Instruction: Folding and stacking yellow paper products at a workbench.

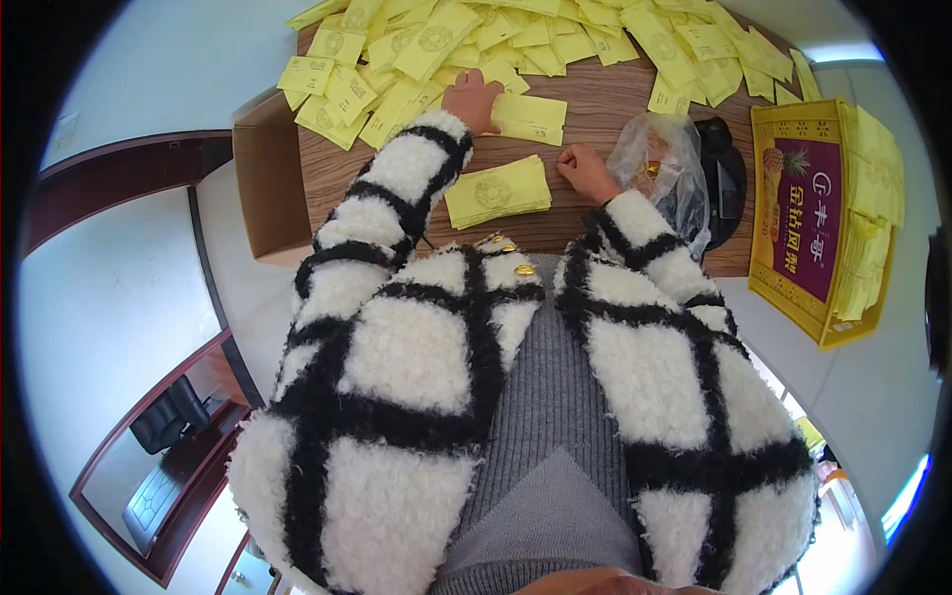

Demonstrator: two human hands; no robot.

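Your left hand is at the left end of a single envelope, a yellow one lying on the brown, wood-grained tabletop. The hand's fingers point toward the far side and are slightly apart; you cannot tell from here whether it pinches the paper.

Your right hand is near the tabletop, to the right of a neat yellow stack and apart from it. Its fingers are curled in, and whether they pinch anything cannot be told. The stack lies nearer you than the single envelope.

Beyond your left hand, a loose heap of yellow envelopes spreads over the far side. To your right are a clear plastic bag, a black item just beside it, and a yellow box holding more envelopes. A cardboard box stands at your left.
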